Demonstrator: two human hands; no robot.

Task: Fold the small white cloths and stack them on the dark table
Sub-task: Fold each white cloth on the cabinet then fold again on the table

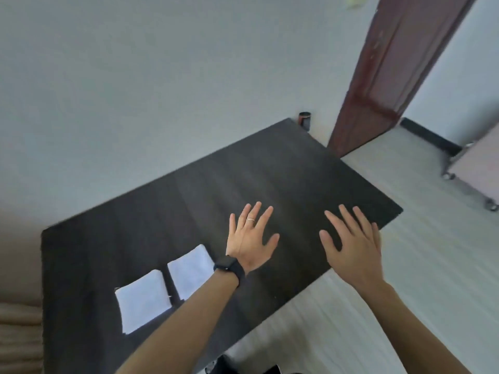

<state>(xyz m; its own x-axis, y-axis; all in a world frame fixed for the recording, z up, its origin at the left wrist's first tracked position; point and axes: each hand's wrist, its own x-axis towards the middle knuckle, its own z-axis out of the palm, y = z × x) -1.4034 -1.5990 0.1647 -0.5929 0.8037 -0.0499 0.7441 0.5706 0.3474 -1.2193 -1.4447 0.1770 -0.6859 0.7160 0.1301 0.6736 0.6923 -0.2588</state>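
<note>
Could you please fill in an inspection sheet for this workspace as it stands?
Surface: dark table, wood-grain top.
Job's things: two white cloths, apparently folded, side by side with a gap, not stacked: nearer cloth, farther cloth.
Clutter: nothing seen.
Hands: left hand and right hand open, fingers spread over the table, holding nothing; watch on left wrist.
Cables: nothing seen.
Surroundings: brown door, dark cylinder behind the far corner, wheeled cart.
</note>
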